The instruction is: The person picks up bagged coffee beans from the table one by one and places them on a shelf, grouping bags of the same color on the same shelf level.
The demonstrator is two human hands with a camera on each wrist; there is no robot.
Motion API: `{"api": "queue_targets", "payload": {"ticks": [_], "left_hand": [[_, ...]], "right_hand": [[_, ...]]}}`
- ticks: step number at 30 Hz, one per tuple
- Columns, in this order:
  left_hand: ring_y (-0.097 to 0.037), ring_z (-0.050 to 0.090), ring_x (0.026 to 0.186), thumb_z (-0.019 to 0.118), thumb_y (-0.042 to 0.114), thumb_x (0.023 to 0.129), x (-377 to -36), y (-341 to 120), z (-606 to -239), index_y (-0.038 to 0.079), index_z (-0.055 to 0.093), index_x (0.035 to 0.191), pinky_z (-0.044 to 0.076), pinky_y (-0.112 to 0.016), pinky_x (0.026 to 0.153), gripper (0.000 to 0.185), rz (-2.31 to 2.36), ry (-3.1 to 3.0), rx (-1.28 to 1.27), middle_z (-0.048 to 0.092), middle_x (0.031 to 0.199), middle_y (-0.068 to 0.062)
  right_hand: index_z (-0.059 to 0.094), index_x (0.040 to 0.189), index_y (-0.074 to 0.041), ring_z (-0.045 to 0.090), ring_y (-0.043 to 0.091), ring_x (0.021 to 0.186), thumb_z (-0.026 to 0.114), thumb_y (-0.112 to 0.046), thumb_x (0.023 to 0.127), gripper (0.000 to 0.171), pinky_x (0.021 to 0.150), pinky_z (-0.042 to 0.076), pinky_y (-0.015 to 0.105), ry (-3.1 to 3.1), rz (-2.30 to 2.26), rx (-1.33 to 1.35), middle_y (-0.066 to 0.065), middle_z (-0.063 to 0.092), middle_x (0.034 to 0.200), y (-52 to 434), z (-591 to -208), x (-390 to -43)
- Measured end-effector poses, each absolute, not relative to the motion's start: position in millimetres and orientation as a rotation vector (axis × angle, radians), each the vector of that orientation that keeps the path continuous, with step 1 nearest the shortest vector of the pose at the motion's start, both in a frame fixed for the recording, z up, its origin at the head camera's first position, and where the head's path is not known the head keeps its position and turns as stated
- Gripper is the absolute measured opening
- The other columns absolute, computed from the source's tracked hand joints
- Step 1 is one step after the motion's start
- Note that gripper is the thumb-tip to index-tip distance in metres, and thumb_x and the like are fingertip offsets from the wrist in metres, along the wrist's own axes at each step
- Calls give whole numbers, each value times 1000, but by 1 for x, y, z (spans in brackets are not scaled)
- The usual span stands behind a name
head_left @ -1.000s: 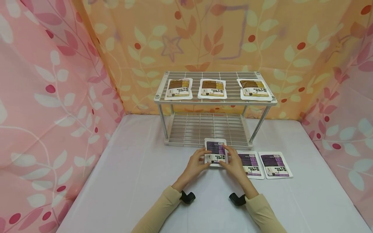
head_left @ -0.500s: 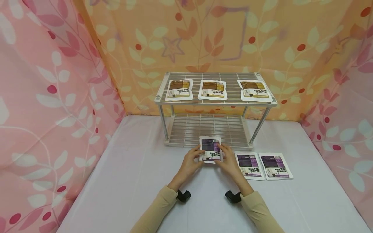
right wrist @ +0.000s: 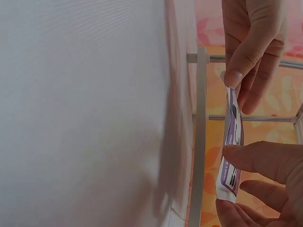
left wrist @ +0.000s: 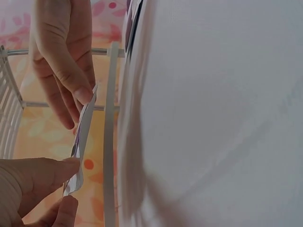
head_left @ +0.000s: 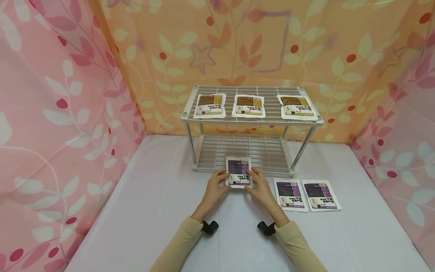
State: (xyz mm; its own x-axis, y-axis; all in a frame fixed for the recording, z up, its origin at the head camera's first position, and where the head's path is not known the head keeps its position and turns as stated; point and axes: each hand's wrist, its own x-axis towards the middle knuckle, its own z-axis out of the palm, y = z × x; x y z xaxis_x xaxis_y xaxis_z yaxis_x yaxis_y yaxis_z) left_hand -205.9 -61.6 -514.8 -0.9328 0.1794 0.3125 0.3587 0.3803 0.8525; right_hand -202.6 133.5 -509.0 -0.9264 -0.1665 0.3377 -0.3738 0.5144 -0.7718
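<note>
A flat white packet with a purple-and-black label (head_left: 238, 170) is held by its two sides, lifted off the table before the lower shelf. My left hand (head_left: 215, 187) pinches its left edge between thumb and fingers; my right hand (head_left: 262, 189) pinches the right edge. Seen edge-on in the left wrist view, the packet (left wrist: 81, 137) is thin, with thumbs on its near face. Two matching purple packets, one nearer (head_left: 290, 195) and one farther right (head_left: 321, 195), lie side by side on the table to the right of my hands.
A two-tier white wire rack (head_left: 242, 149) stands behind my hands. Three brown-and-yellow packets, left (head_left: 210, 105), middle (head_left: 249, 105) and right (head_left: 298, 107), lie on its top tier. Metal posts support the tiers. Floral cloth (head_left: 234, 45) hangs behind the white table (head_left: 146, 211).
Both hands have carried the purple packet left and slightly forward, so that it now overlaps the lower shelf's front edge. The nearer table packet, partly covered before, is now fully visible.
</note>
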Motion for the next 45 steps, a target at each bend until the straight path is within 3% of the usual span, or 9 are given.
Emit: {"api": "queue_targets", "payload": {"ticks": [5, 14, 24, 33, 37, 45], "left_hand": [[-32, 50, 118, 71, -8, 71, -208, -68, -514, -5, 59, 119, 47, -34, 94, 49, -1555, -2493, -451, 48, 132, -18], [-35, 54, 111, 73, -6, 69, -213, -78, -511, -4, 59, 119, 47, -41, 92, 52, -1463, -2529, -427, 48, 132, -20], [-40, 44, 122, 72, -6, 71, -217, -87, -508, -3, 60, 119, 37, -49, 101, 50, -1407, -2540, -391, 48, 133, -23], [-42, 43, 123, 72, -5, 72, -225, -95, -509, -3, 60, 120, 37, -51, 101, 50, -1352, -2575, -348, 46, 134, -26], [-43, 42, 123, 72, -5, 71, -229, -100, -508, -3, 60, 119, 35, -53, 101, 49, -1323, -2590, -339, 46, 134, -26], [-46, 40, 123, 68, -10, 71, -236, -108, -505, -6, 59, 119, 35, -54, 102, 49, -1333, -2588, -346, 44, 133, -30]], "right_hand": [[50, 124, 13, 47, 47, 115, 75, 9, 66, 64, 86, 50, 43, -2518, 1360, 519, 32, 38, 133, 127, -509, -206], [51, 126, 9, 54, 41, 103, 76, 4, 68, 63, 81, 53, 42, -2565, 1313, 523, 30, 37, 137, 116, -510, -210], [53, 123, 10, 47, 45, 115, 77, 2, 69, 59, 82, 53, 40, -2558, 1290, 549, 32, 37, 136, 102, -512, -219], [56, 120, 9, 56, 41, 99, 74, 3, 71, 53, 77, 54, 38, -2466, 1275, 614, 32, 43, 130, 91, -517, -227], [56, 123, 4, 60, 36, 97, 73, -3, 76, 51, 77, 54, 30, -2400, 1303, 684, 28, 43, 133, 89, -527, -235], [54, 121, 10, 52, 42, 112, 71, 7, 73, 51, 84, 52, 35, -2516, 1323, 587, 31, 40, 135, 75, -521, -240]]}}
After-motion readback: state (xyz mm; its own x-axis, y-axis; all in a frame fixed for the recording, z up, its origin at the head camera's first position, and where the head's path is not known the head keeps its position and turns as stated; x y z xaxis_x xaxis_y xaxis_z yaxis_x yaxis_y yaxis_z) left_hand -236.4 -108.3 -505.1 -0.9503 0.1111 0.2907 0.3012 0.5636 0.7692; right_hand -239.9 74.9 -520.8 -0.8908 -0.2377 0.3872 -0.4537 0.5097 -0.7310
